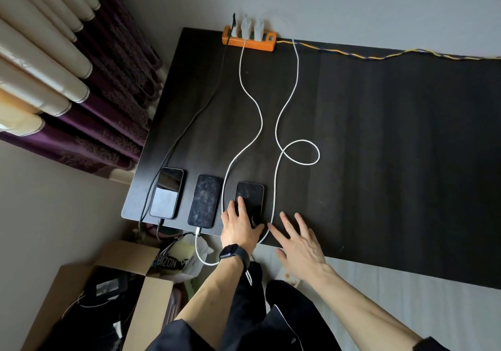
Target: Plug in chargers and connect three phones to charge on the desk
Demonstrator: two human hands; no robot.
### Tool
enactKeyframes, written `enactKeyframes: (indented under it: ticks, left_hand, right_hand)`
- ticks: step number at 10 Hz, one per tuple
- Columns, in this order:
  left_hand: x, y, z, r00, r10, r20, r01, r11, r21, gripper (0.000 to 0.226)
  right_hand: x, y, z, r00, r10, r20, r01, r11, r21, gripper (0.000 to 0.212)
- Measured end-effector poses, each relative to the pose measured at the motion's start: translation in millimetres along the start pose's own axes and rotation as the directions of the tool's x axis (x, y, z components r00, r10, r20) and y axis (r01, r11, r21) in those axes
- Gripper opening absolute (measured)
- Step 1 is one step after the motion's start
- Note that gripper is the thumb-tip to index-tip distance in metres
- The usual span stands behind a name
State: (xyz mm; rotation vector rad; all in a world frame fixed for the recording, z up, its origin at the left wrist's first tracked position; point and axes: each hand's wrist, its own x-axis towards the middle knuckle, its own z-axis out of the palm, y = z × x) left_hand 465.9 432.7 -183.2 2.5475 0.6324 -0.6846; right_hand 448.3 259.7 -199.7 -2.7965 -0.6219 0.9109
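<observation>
Both forearms reach over the near edge of the dark desk [379, 133]. Left hand [240, 228] lies flat on the right phone [250, 201], fingers pressing the screen; right hand [299, 245] hovers spread, holding nothing. Middle phone [205, 201] and left phone [166, 193] lie beside it with cables in. Whether the looped white cable [275, 160] is seated is hidden. Risk, I think: dragging this cable can unplug it, or shift the orange power strip [249, 40].

Black smartwatch [230, 253], thin ring [242, 209], dark rolled sleeves [173, 334], black trousers [284, 321]
</observation>
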Motion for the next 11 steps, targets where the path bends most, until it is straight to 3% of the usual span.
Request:
enactKeyframes:
  ticks: [2, 5, 6, 7, 8, 9, 11]
  left_hand:
    - [6, -2, -2, 1.0, 0.027, 0.005, -0.027, 0.999, 0.034, 0.099]
    - [9, -10, -1, 0.998, 0.057, 0.004, -0.057, 0.998, -0.017, 0.092]
    - [-1, 4, 5, 0.986, 0.126, -0.106, -0.125, 0.992, 0.013, 0.078]
    - [-21, 35, 25, 0.948, 0.287, -0.138, -0.281, 0.958, 0.057, 0.079]
    - [-32, 69, 49, 0.905, 0.42, -0.071, -0.412, 0.905, 0.106, 0.084]
    - [-34, 91, 67, 0.907, 0.416, 0.059, -0.42, 0.892, 0.169, 0.083]
    - [-39, 110, 91, 0.951, 0.229, 0.209, -0.276, 0.933, 0.232, 0.074]
  right_hand:
    - [0, -5, 1, 0.999, 0.04, 0.028, -0.039, 0.999, -0.02, 0.074]
    - [-6, 7, -16, 0.999, 0.033, 0.035, -0.037, 0.992, 0.117, 0.069]
    - [-18, 35, -21, 0.993, 0.117, 0.02, -0.118, 0.984, 0.135, 0.066]
    - [-40, 79, -17, 0.97, 0.242, 0.031, -0.244, 0.963, 0.112, 0.067]
    - [-61, 118, -13, 0.941, 0.337, 0.007, -0.336, 0.935, 0.118, 0.066]
    - [-73, 146, -15, 0.913, 0.407, -0.002, -0.404, 0.907, 0.119, 0.065]
    - [-92, 172, -7, 0.905, 0.424, 0.022, -0.418, 0.881, 0.221, 0.065]
